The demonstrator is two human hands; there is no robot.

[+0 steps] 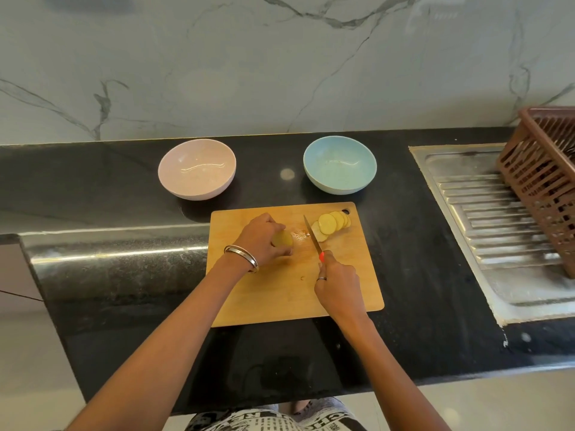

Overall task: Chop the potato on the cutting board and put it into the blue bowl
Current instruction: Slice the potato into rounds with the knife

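A wooden cutting board [273, 293] lies on the black counter. My left hand [259, 239] grips the uncut part of the potato [283, 239] near the board's left side. My right hand [337, 283] holds a knife [312, 237] by its red handle, the blade pointing away between the potato and the slices. Several round potato slices [331, 225] lie overlapping near the board's far right corner. The blue bowl [340, 168] stands beyond the board on the right, with nothing in it.
A pink bowl [197, 169] stands beyond the board on the left. A steel sink drainboard [485, 213] fills the right side, with a brown plastic basket [544, 181] on it. A marble wall rises behind the counter.
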